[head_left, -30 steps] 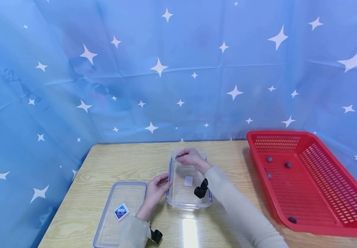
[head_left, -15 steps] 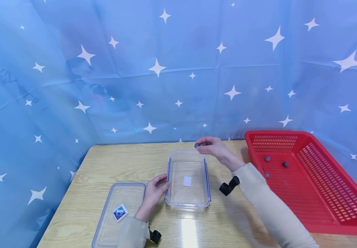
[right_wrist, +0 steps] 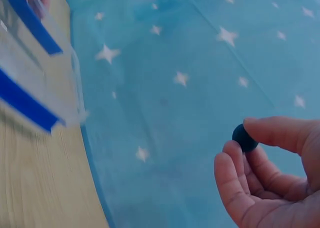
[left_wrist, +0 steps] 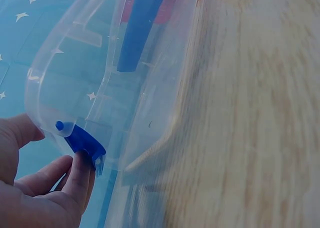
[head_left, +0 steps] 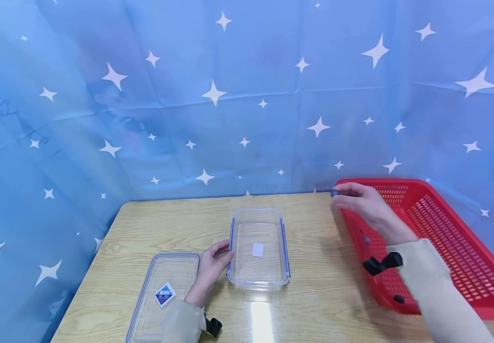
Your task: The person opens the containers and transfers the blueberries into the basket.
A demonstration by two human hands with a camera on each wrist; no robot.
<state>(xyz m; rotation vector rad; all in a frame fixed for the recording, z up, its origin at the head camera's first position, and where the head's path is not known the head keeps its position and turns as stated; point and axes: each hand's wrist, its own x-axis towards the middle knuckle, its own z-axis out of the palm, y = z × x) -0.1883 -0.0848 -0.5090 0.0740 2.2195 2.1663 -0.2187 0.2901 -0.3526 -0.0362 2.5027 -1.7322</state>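
Observation:
My right hand [head_left: 369, 207] pinches a blueberry [right_wrist: 245, 138], a small dark round ball, between thumb and fingertips. It hangs over the far left corner of the red basket [head_left: 384, 309]. Two more dark balls show in that basket, near its left side and its front; my forearm hides part of the inside. My left hand [head_left: 212, 267] holds the left side of a clear plastic food container [head_left: 258, 271]. In the left wrist view, the thumb lies at the rim and fingertips touch a blue latch [left_wrist: 85, 143]. A white label lies within the container, and no berry shows there.
A clear lid [head_left: 178, 267] with a blue seal and a blue-white sticker lies at the left of the wooden table [head_left: 187, 219]. Behind the table hangs a blue curtain [head_left: 255, 95] with white stars.
My right hand has come up out of the container with the blueberry and moved right to the basket. My left hand has stayed at the container, which stands where it was.

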